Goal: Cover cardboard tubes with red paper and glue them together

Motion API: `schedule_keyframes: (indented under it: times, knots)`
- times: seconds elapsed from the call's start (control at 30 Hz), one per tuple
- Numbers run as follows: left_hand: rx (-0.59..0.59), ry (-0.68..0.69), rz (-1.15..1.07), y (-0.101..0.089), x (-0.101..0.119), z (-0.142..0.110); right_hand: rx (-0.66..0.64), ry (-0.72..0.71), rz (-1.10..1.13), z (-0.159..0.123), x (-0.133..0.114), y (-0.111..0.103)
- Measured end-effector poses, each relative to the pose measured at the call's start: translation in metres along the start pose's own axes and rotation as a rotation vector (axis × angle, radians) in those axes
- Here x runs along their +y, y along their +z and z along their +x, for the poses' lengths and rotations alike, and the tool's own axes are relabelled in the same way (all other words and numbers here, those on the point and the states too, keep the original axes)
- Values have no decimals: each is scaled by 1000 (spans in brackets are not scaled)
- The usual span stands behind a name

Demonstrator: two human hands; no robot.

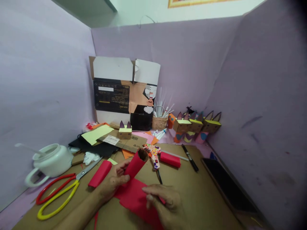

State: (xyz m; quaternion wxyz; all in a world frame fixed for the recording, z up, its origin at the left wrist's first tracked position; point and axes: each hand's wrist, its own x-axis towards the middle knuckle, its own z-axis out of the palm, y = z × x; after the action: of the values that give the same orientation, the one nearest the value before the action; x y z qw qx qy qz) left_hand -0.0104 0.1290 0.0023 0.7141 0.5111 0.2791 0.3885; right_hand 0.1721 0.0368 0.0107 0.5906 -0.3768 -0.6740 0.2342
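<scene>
My left hand point(115, 180) is wrapped round a cardboard tube point(136, 164) covered in red paper, tilted so that its brown open end faces up. A loose sheet of red paper point(136, 198) spreads from beneath the tube towards the right. My right hand point(164, 201) is over that sheet, its thumb and fingers curled and pinching the paper's right part. Another red-covered piece point(100, 174) lies left of my left hand, and a further red piece point(170, 159) rests behind, beside a patterned glue gun point(153, 155).
Scissors point(64, 191) with red and yellow handles and a white pot point(51, 159) stand at left. A black marker point(190, 158) and a dark tablet-like slab point(227, 185) lie at right. Box-headed figures point(182, 125) and a pen basket point(160, 122) are at the back.
</scene>
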Motion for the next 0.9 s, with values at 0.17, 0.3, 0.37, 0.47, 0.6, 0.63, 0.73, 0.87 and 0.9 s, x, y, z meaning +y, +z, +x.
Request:
schedule_keyframes:
  times: [0.17,0.3,0.37,0.47,0.6,0.63,0.73,0.87,0.9]
  knots:
    - [-29,-45,-80,8,4,-3,203,356,-34,-1,2,-1]
    - [-73,-63,-101,11,6,-8,302,449,-82,9,3,-5]
    - [-98,-60,-91,11,6,-11,287,469,-95,17,1,-4]
    - [-138,-39,-51,13,6,-15,275,507,-40,31,-1,6]
    - [-166,4,86,20,8,-18,165,408,100,40,-4,24]
    - [-161,11,144,20,10,-19,131,415,145,40,-4,27]
    - [-58,35,382,13,22,-22,107,468,297,34,-2,28]
    - [438,80,756,-27,49,-22,238,502,427,29,8,15]
    - [552,58,839,-39,55,-21,269,501,435,29,11,12]
